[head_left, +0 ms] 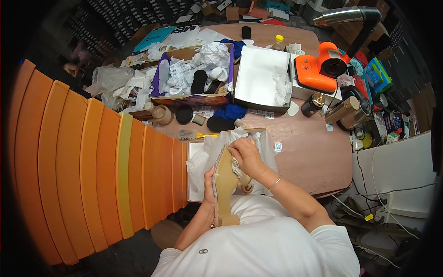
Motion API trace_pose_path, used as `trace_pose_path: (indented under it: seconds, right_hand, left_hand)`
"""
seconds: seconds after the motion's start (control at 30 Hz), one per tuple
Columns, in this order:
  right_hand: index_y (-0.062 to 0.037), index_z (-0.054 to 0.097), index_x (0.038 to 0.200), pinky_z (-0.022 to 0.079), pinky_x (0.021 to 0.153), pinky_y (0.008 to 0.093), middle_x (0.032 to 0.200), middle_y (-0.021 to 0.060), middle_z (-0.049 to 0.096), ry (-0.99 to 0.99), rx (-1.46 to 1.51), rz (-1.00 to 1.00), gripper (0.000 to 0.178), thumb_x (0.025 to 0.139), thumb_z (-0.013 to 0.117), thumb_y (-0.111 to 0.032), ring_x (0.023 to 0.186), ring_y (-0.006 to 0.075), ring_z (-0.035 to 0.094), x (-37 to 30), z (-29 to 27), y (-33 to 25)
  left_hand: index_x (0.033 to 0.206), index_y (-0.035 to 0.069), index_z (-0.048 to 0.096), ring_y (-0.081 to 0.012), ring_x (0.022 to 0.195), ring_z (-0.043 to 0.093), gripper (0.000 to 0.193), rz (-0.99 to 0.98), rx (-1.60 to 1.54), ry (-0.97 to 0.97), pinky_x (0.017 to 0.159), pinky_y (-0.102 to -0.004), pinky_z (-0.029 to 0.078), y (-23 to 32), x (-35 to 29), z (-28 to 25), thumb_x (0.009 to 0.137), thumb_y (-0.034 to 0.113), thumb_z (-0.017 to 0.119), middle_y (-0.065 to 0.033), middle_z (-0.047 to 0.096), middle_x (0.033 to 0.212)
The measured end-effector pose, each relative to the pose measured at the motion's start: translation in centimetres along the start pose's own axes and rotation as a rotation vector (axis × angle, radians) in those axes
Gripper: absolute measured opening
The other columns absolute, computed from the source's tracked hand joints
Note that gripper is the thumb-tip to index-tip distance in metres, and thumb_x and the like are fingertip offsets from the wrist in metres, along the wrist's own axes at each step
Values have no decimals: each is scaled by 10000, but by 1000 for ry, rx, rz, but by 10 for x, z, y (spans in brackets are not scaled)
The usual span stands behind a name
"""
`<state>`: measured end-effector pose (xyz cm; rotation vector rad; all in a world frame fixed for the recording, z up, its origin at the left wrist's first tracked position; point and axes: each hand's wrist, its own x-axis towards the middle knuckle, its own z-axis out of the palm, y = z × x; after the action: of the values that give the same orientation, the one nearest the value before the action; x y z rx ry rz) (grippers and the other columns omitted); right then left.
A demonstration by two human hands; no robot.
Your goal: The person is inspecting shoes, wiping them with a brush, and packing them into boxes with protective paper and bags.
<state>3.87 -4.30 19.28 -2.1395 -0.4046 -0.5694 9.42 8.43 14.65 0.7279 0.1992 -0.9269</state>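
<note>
My left hand [210,187] is closed around a beige high-heeled sandal [224,180], toe up, with its glossy sole towards me. The ankle strap hangs at its lower end, near my white shirt. At the toe, on the shoe's right side, my right hand [248,156] has its fingers pinched on a wad of crumpled paper [236,168]; its fingertips are partly hidden by the sole's edge. Below that wrist shows a beige strap piece with a buckle [248,185]. Behind both hands lies an open shoe box [195,147] lined with white tissue paper [201,165].
A tall row of orange boxes [94,171] stands close on the left. Across the table [309,157] are a purple box of crumpled paper [191,100], an open white box [260,74], an orange machine [316,74] and a dark jar [313,105]. Cables hang at the right.
</note>
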Motion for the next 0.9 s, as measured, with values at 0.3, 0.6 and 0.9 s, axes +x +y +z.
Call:
trace_pose_path:
  seconds: [0.3, 0.6, 0.9]
  right_hand:
    - [-86, 554, 785, 342, 681, 359, 746, 58, 500, 94, -101, 78, 98, 767, 647, -110, 743, 231, 518, 14, 3, 33]
    - [-79, 569, 808, 340, 677, 346, 736, 61, 515, 158, -151, 92, 107, 762, 665, -62, 731, 236, 512, -7, -9, 35]
    - [-121, 573, 777, 326, 665, 315, 729, 15, 494, 240, -214, 129, 102, 726, 653, -86, 724, 169, 509, -10, -16, 43]
  left_hand:
    - [1177, 80, 546, -185, 904, 616, 533, 34, -21, 66, 783, -324, 520, 1, 1, 7, 907, 507, 375, -79, 618, 1033]
    - [1110, 53, 579, -169, 803, 629, 540, -7, -224, -58, 696, -307, 531, -6, -4, -15, 921, 512, 367, -81, 637, 934]
    - [1258, 0, 505, -260, 1052, 588, 655, -26, -213, -385, 920, -359, 478, -14, -10, -9, 913, 533, 342, -184, 576, 1208]
